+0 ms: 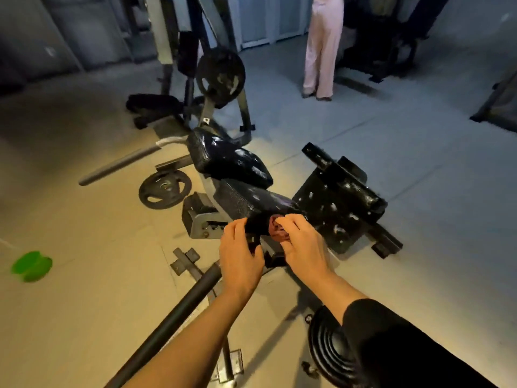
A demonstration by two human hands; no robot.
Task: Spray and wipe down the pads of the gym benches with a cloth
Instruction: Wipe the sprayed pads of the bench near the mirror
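Both forearms reach forward and slightly inward, bringing the hands close together but apart. The left hand (241, 254) is bare to the elbow, back up, fingers curved downward and thumb tucked under. The right hand (302, 242), its forearm in a dark sleeve, has its fingers curled, pinching a reddish cloth (277, 229).

A dark red cloth (278, 229), bunched into a wad, is pressed against the near end of the black bench pad (251, 204). A 2nd glossy black pad (226, 158), flecked with white, is set just beyond it.
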